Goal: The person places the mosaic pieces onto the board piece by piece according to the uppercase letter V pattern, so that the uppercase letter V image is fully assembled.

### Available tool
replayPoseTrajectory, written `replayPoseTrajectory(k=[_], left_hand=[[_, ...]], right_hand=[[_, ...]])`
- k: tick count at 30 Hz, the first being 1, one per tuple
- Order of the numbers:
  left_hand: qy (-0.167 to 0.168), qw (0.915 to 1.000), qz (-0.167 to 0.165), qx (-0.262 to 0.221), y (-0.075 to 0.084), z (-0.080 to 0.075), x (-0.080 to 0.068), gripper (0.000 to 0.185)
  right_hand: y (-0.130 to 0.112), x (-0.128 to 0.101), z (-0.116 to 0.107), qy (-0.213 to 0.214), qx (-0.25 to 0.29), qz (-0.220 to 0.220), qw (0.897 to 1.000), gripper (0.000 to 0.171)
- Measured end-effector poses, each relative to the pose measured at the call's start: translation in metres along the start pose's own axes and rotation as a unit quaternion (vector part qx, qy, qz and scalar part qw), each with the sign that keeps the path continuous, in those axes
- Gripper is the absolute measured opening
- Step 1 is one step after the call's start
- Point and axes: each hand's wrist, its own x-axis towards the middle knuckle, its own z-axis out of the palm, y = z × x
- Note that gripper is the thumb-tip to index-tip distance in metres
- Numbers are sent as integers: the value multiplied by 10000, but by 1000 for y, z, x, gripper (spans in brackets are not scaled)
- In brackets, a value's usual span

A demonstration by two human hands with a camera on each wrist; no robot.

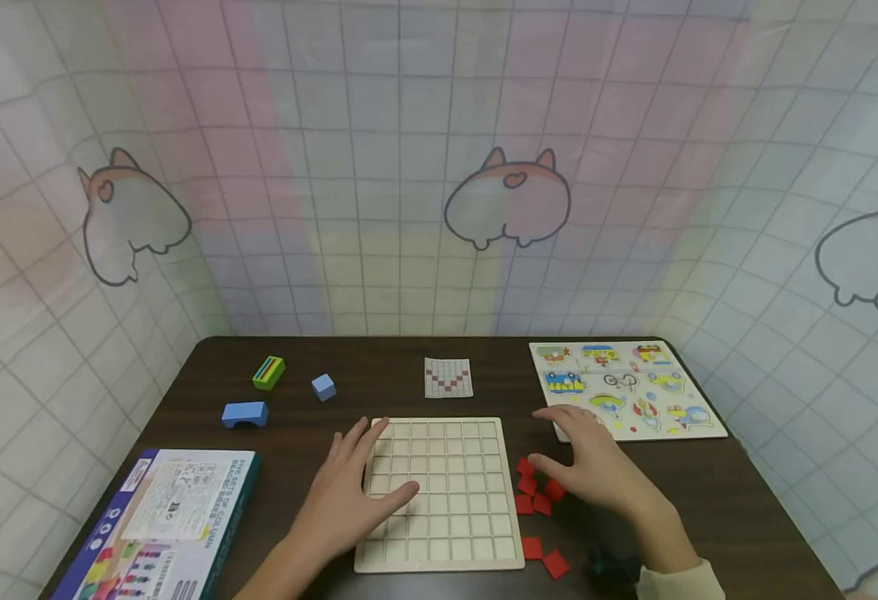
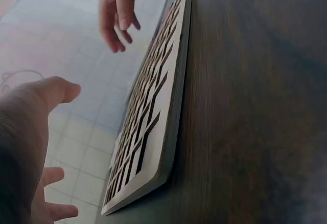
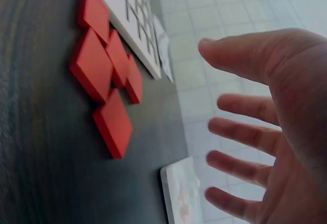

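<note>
I inspect the station through the head and wrist cameras. The left hand is above the left edge of the pale grid board; in the left wrist view I find it apart from the board's surface. Its fingers are extended and loosely spread, the thumb set well away from them, and they hold nothing. The right hand is above the red tiles, to the right of the board. Its fingers are lightly bent and spaced apart, the thumb well separated, and they too have hold of nothing; the right wrist view confirms this.

The board lies flat on the table, in front of the person, its raised ridges forming square cells. I count seven tiles in the head view, all just beside the board's right edge: five in a group, two nearer the person.

Beyond the board lies a small chart card with a printed pattern of coloured squares. A picture board with vehicle drawings lies at the far right. At the left I record a blue arch block, a blue cube, a green block with coloured stripes and, nearer, a printed box. A dark object by the right forearm is too blurred to identify.
</note>
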Motion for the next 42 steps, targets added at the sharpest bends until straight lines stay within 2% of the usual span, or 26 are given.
replayPoseTrajectory(k=[6,13,20,24,31,42], left_hand=[[-111,9999,-80,31,-3,-8,-15,106],[-308,9994,-33,152,-15,-13,-28,109],[-599,9980,-95,190,-23,-12,-36,122],[-698,9973,-51,210,-28,-9,-38,129],[-821,9960,236,243,-36,-4,-41,139],[-960,9943,350,316,-38,-3,-43,141]], right_hand=[[11,-8,-11,-355,591,115,9976,51],[23,-17,-25,-855,665,83,9941,45],[30,-25,-27,-1234,761,-81,9894,46],[34,-25,-24,-1338,926,-58,9867,43],[40,-26,-18,-1372,1106,25,9844,40],[45,-26,-7,-1437,1198,-263,9820,32]])
